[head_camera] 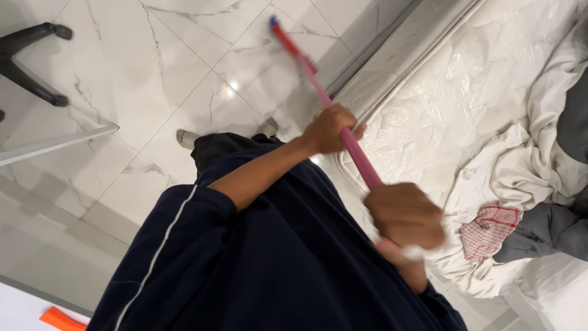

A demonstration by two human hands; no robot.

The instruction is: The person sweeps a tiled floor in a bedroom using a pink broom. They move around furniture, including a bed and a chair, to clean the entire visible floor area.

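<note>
Both hands [404, 214] [331, 129] clasp pink broom handle [358, 158] over floor [153, 73].

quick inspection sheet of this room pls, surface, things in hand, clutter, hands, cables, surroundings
surface: white marble-look tiled floor, glossy, with grey veins
job's things: long pink broom handle, running down to the floor beside the mattress
clutter: crumpled white sheet, grey bedding and a red checked cloth on the mattress
grippers: left hand grips the handle lower down; right hand grips near its top, blurred
cables: nothing seen
surroundings: plastic-wrapped mattress, black chair base, orange item at the bottom edge
</note>
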